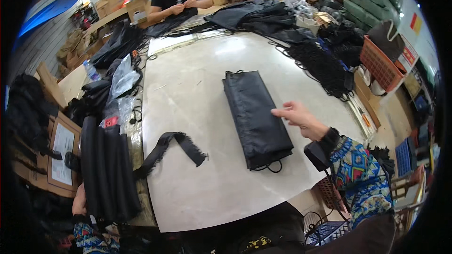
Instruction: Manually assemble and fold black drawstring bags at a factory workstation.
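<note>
A folded black fabric bundle [256, 117] lies on the pale table, with thin cord loops sticking out at its far and near ends. My right hand [301, 118] is at the bundle's right edge, fingers stretched out and fingertips on or just above it; nothing shows in its grasp. At the lower left, my left hand [80, 201] is against the outer side of several long black fabric rolls [108, 174] standing side by side. Those rolls and the picture's edge hide its fingers. A frayed black strip [173, 146] lies bent on the table between the rolls and the bundle.
The white tabletop [188, 99] has more black fabric [254, 14] along its far edge and black cords [322, 68] at the far right. Across it sits a person [176, 0] handling something small. An orange basket [383, 63] stands right; a cardboard box [44, 164] stands left.
</note>
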Available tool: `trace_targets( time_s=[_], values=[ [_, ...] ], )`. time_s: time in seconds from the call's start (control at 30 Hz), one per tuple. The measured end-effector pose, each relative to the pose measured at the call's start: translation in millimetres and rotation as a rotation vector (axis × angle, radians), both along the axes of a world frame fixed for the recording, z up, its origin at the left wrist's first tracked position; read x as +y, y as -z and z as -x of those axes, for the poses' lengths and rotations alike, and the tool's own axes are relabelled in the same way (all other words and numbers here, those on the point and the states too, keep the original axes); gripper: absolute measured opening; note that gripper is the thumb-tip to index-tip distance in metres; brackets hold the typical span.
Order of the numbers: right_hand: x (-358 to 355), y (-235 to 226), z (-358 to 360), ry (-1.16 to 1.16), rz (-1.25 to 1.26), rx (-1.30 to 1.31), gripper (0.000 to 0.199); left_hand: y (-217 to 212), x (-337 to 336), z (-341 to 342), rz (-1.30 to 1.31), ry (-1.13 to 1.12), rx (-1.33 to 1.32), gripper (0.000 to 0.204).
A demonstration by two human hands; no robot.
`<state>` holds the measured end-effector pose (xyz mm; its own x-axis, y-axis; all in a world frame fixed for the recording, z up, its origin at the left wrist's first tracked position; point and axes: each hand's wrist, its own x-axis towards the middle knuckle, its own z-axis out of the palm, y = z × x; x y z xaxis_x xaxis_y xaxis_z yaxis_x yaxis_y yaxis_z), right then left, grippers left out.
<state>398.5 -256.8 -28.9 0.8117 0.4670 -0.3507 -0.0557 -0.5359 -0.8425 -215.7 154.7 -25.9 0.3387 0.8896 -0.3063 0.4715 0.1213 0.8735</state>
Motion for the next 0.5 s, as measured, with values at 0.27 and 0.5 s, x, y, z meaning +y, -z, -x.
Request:
trace_targets(
  time_s=[0.27, 0.5],
  values=[
    [27, -1, 0, -0.116, -0.025, 0.428, 0.054, -6, -4, -33, 0.111, 0.106, 0.031, 0.072],
    [44, 27, -2, 0.027, -0.183, 0.459, 0.035, -20, -25, -33, -0.34, 0.456, 0.051, 0.06]
  ],
)
